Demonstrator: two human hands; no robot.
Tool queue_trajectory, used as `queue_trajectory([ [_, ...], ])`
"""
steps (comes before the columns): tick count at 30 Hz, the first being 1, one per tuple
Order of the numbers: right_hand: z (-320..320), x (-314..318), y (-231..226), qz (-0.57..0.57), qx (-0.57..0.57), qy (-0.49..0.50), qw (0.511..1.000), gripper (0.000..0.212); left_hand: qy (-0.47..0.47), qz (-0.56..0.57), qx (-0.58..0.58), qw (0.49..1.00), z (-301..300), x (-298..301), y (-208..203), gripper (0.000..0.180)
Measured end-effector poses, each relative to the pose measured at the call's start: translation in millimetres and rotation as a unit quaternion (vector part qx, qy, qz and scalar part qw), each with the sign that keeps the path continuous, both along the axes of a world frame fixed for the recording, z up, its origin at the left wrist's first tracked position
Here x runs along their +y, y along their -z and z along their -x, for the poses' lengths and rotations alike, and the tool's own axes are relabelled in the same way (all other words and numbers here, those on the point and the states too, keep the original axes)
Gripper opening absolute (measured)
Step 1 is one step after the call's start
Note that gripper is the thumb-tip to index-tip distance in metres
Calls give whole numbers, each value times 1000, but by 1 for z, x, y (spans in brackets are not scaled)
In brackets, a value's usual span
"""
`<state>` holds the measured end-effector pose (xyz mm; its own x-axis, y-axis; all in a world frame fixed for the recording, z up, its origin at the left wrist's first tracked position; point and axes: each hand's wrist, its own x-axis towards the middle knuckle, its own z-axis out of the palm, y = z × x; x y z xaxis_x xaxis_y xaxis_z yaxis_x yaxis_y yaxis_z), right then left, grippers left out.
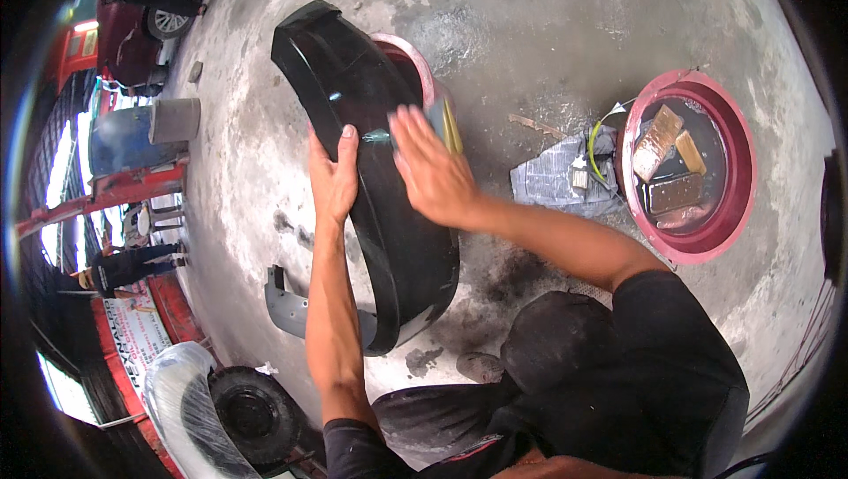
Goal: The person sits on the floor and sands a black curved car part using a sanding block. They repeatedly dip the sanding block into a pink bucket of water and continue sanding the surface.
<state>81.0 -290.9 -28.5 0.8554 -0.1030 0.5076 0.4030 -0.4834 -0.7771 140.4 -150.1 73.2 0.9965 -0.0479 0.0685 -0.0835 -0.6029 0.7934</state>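
A long black curved car trim panel (389, 214) stands slanted in front of me, its upper part resting against a pink tub (419, 60). My left hand (336, 174) grips the panel's left edge, the thumb on its face and the fingers round the side. My right hand (433, 165) lies on the panel's right part with fingers stretched out flat, slightly blurred. A grey and yellowish flat piece (448, 126) shows just beyond those fingers; I cannot tell whether the hand touches it. What is under the right palm is hidden. Wet glints show on the panel.
A pink basin (751, 170) of water with several brown blocks stands at right, beside newspaper (548, 174) and a yellow-green strap (594, 157). A grey bracket-like part (287, 307) lies left of the panel. Far left are a tyre (252, 413), a blue drum (124, 139), a dark red car (128, 33) and people.
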Motion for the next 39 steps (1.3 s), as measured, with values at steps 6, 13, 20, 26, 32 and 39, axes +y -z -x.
queue_trajectory([
  [6,-107,-3,-3,-47,25,-40,998,51,24,-66,-50,996,-5,18,10,54],
  [13,-135,-28,2,-1,28,-66,997,51,21,1,17,1000,-5,7,14,62],
  [20,9,-12,-6,63,-66,-124,988,50,-45,-58,49,996,3,14,-2,77],
  [26,-95,-2,-38,24,-71,-82,994,48,-30,-75,31,996,0,21,16,73],
  [32,-60,12,-59,-1,-57,-74,996,47,-29,-57,11,998,4,27,18,71],
  [39,-51,20,-50,17,-50,-57,997,46,-37,-38,31,998,10,20,-8,73],
])
